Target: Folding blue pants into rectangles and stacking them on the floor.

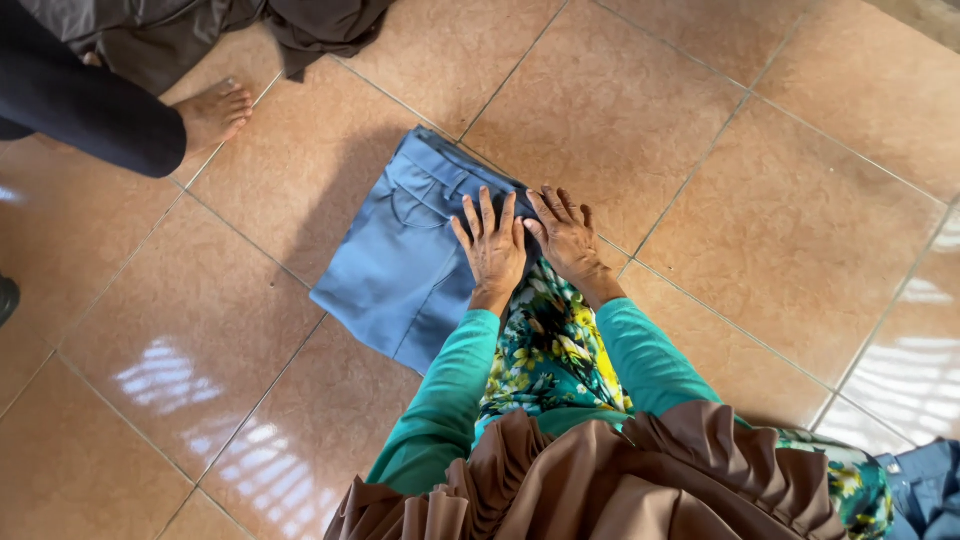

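Observation:
A folded pair of blue trousers (395, 255) lies flat on the tiled floor (760, 200). My left hand (490, 245) rests palm down on its right edge, fingers spread. My right hand (568, 235) presses flat beside it, at the trousers' right border and partly on the tile. Both arms wear green sleeves. A floral cloth (548, 350) runs between my arms, and a brown pleated fabric (600, 480) hangs below.
Another person's bare foot (212, 115) and dark trouser leg (85, 105) stand at the upper left. A dark garment (200, 30) is heaped at the top left. More blue cloth (925, 490) shows at the lower right corner.

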